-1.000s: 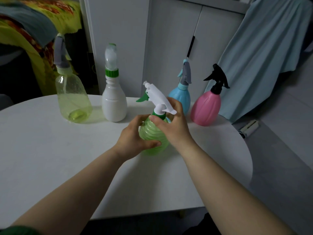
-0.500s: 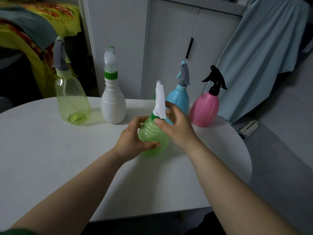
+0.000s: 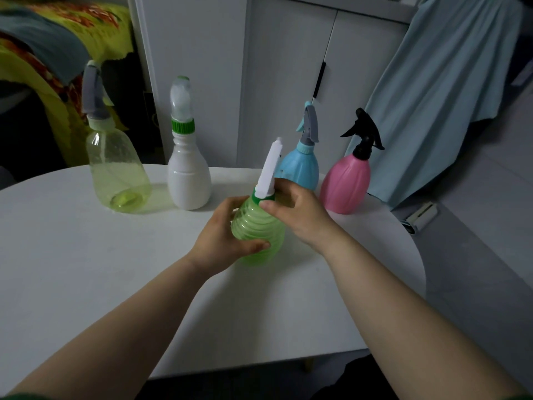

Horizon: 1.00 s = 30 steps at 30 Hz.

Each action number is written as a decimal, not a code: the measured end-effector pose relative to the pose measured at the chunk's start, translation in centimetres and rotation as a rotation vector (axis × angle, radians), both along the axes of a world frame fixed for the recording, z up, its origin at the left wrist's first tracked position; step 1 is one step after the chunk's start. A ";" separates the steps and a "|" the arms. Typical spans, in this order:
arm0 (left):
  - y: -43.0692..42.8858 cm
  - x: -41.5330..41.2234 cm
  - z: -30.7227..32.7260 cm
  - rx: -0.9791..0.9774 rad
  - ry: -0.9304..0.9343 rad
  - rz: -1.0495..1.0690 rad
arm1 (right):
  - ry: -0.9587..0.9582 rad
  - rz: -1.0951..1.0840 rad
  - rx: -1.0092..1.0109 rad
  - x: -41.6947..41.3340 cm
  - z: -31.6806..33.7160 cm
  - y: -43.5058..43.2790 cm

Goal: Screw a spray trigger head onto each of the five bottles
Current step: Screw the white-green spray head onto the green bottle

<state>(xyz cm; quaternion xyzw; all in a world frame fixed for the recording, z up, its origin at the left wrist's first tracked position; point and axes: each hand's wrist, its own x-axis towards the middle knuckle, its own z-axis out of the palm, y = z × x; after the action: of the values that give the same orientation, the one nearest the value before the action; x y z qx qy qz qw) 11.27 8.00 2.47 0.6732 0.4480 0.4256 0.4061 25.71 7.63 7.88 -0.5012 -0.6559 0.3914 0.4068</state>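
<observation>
1. Green bottle [image 3: 259, 235]: ribbed, translucent, base on the table [image 3: 86, 255], in front of the row of four, nearest the blue one.
   - White head [image 3: 269, 171] sits on its neck, long and narrow, leaning up and to the right.
   - Green collar [image 3: 257, 197] joins head and neck.
   - Left hand [image 3: 222, 235]: wrapped round the bottle's body, thumb across the front ribs.
   - Right hand [image 3: 297, 209]: thumb and fingers pinch the collar; the fingers behind it are partly hidden.
   - The two hands are close together, both on this one bottle.

2. Clear bottle [image 3: 118, 174]: yellowish, far left of the row, grey head [image 3: 93, 93] on top.

3. White bottle [image 3: 189, 180]: just right of item 2, green ring at the neck, tall clear cap [image 3: 181, 99] above it.

4. Blue bottle [image 3: 301, 168]: behind the white head, with a grey-blue head [image 3: 310, 122].

5. Pink bottle [image 3: 346, 183]: right end of the row, just beside item 4, black head [image 3: 363, 131].

6. Surroundings: white cabinet [image 3: 288, 67] with a dark handle [image 3: 318, 80], pale blue cloth [image 3: 432, 96] hanging at right, yellow patterned blanket [image 3: 57, 39] at upper left.
</observation>
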 end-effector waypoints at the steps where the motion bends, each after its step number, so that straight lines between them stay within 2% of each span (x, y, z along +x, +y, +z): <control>1: 0.0 0.0 -0.1 0.003 -0.002 0.007 | -0.004 -0.011 0.017 -0.1 0.0 0.0; 6: -0.3 0.3 -0.4 0.030 0.026 0.042 | -0.026 -0.199 0.180 -1.4 -1.2 -0.7; 8: -0.2 0.2 -0.1 0.021 0.044 0.029 | -0.033 -0.207 0.171 -1.4 -1.0 -0.6; 10: 0.2 -0.3 0.5 -0.022 0.049 -0.050 | -0.016 -0.116 0.073 -0.7 0.0 -0.3; 14: 1.4 -1.2 1.6 -0.096 0.183 -0.263 | 0.009 0.117 -0.086 0.7 1.2 0.6; 18: 1.3 -0.6 1.4 -0.106 0.104 -0.205 | 0.021 0.093 -0.073 0.5 1.0 0.8; 24: 1.1 -0.3 0.6 -0.034 0.089 -0.132 | -0.114 -0.107 0.132 -0.4 -0.2 -0.3; 30: 0.5 -0.1 1.0 -0.039 0.106 -0.139 | -0.168 -0.119 0.090 -0.7 0.7 -0.6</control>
<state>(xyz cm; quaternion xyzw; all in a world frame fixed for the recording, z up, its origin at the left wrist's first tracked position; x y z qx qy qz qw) 11.17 8.46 3.43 0.7162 0.4294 0.3513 0.4233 25.02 7.03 8.54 -0.5514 -0.6739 0.2932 0.3948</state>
